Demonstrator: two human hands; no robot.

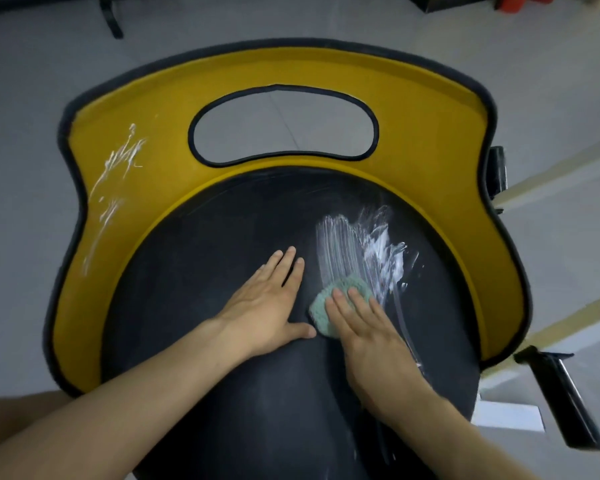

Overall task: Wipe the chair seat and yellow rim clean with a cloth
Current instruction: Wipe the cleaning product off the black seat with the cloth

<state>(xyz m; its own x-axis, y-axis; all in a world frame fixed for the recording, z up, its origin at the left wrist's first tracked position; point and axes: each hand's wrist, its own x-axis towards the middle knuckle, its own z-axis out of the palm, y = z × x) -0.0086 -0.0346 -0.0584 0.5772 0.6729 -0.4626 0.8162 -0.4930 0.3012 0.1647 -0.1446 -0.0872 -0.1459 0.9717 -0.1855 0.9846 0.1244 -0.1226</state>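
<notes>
Left grip [267, 303] lay released and flat on the seat [205, 237], I think to steady it, while right grip [364, 327], fingers straight, pressed the green cloth [321, 308] just below white smears [371, 244]; yellow rim [430, 133] was streaked too.

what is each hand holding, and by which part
Nothing is gripped. The right hand presses flat on top of the green cloth against the black seat; the left hand rests flat on the bare seat.

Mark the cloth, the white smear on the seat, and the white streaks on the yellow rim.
cloth [319, 315]: head view, exposed left edge.
seat smear [361, 247]: head view, middle of patch.
rim streaks [127, 152]: head view, upper left cluster.
</notes>
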